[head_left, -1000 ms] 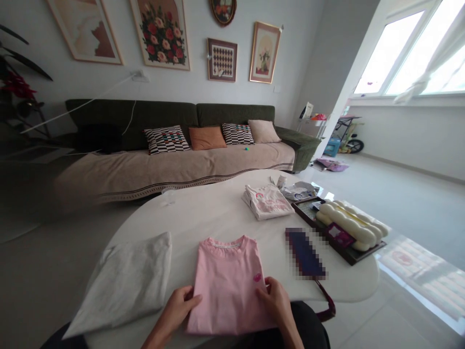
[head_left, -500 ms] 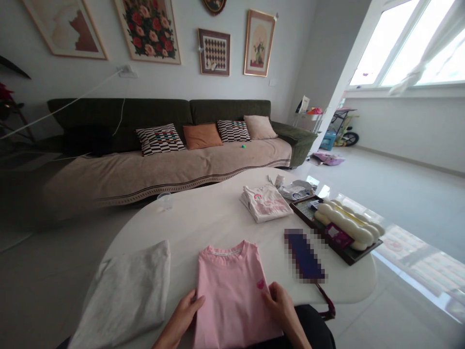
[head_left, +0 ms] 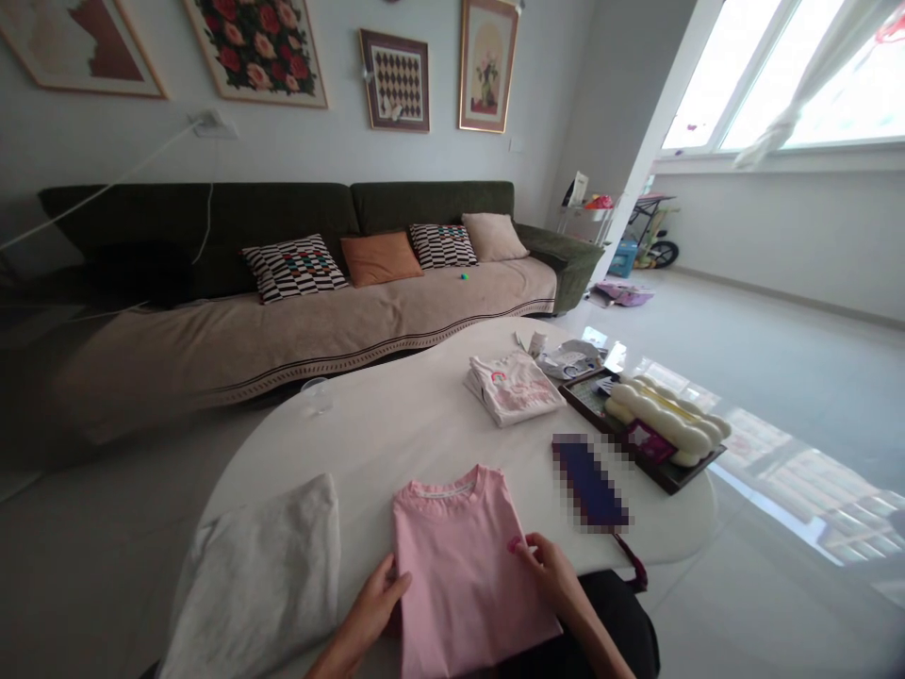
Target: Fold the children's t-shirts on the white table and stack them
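A pink T-shirt [head_left: 459, 566], folded into a narrow panel with its collar pointing away from me, lies over the table's near edge and toward my lap. My left hand [head_left: 378, 599] grips its left side, thumb on top and fingers underneath. On the opposite side, my right hand [head_left: 551, 571] pinches the edge beside a small dark-pink heart patch, partly covering it. To the left of the shirt, a light grey garment [head_left: 265, 566] is spread on the table and hangs toward me. A folded white shirt [head_left: 515, 387] with a rainbow print sits farther back.
On the white table [head_left: 396, 415] are a clear cup [head_left: 318, 396], a blurred-out dark blue item with a strap [head_left: 590, 481], a dark tray [head_left: 675, 481] bearing a cream puffy case [head_left: 668, 420], and a plastic packet [head_left: 572, 358]. Behind stands a green sofa [head_left: 438, 203] with cushions.
The view has swung slightly to the right and down. Both hands still hold the pink T-shirt's sides, and it looks much the same.
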Demonstrator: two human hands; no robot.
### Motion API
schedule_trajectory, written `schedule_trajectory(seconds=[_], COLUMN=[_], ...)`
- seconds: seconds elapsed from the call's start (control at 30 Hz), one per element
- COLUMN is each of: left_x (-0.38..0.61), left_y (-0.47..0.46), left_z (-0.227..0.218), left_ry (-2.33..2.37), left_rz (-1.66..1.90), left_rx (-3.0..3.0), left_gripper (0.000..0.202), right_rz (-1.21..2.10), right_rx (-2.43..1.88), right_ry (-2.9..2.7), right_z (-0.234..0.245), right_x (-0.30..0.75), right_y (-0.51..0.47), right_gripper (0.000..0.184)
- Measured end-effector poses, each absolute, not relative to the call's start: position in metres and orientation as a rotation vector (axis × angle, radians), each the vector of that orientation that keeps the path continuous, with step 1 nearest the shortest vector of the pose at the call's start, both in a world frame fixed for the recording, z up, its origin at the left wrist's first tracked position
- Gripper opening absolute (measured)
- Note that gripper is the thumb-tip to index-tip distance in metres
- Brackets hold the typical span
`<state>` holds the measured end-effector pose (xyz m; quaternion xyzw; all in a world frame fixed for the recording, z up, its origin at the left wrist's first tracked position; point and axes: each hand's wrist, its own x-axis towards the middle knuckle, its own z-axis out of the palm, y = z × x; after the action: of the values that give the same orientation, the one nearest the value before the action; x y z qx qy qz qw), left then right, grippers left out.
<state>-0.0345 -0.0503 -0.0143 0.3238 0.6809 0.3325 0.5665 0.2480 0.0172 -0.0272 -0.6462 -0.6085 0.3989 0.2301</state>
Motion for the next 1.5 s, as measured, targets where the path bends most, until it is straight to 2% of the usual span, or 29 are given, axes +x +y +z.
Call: schedule_trajectory(seconds=[0.2, 0.4, 0.57, 0.7, 0.8, 0.9, 1.03, 1.23, 1.5], left_x=[-0.024, -0.010, 0.005, 0.010, 0.010, 0.012, 0.021, 0.039, 0.081], left_y=[-0.051, -0.055, -0.048, -0.040, -0.036, -0.032, -0.018, 0.049, 0.214], left_z=[0.002, 0.004, -0.008, -0.020, -0.022, -0.016, 0.004, 0.038, 0.064], left_ry=[1.517, 1.373, 1.407, 1.444, 1.422, 1.383, 1.306, 1.181, 1.148], left_rz=[0.824, 0.804, 0.820, 0.832, 0.913, 0.927, 0.905, 0.832, 0.931], left_rx=[0.675, 0.687, 0.803, 0.783, 0.794, 0.788, 0.776, 0.837, 1.006], left_gripper=[0.080, 0.101, 0.098, 0.095, 0.084, 0.074, 0.072, 0.071, 0.062], right_rz=[1.018, 0.941, 0.862, 0.917, 0.987, 1.021, 1.015, 0.870, 0.453], right_rx=[-1.766, -1.766, -1.728, -1.731, -1.724, -1.711, -1.674, -1.695, -1.684], right_ry=[-1.724, -1.792, -1.810, -1.769, -1.736, -1.700, -1.688, -1.718, -1.753], right_z=[-0.024, -0.011, -0.002, -0.012, -0.025, -0.029, -0.013, 0.032, 0.082], right_x=[0.239, 0.248, 0.263, 0.271, 0.274, 0.275, 0.280, 0.315, 0.356], right_y=[0.027, 0.031, 0.037, 0.041, 0.042, 0.044, 0.055, 0.120, 0.275], right_gripper=[0.022, 0.017, 0.025, 0.033, 0.039, 0.045, 0.046, 0.047, 0.042])
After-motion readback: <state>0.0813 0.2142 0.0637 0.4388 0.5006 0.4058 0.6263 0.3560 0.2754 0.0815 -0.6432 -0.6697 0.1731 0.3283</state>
